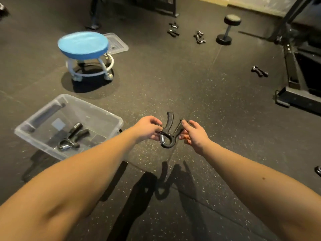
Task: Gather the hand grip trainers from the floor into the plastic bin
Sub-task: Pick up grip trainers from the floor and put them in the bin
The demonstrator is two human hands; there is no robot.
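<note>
My left hand (147,128) and right hand (194,134) each pinch one side of a grip trainer (167,136) at mid-frame, just right of the plastic bin (107,117). I count about two binned trainers (73,136). Several loose trainers (199,37) lie on the floor (191,84), upper right.

This is a gym — the dark rubber floor (191,87) is flecked with pale specks and laid in large tiles. A black dumbbell (227,30) stands on end near the heavy steel feet of an equipment frame (298,97), and hand grip trainers (199,37) lie scattered on the floor nearby.
</note>
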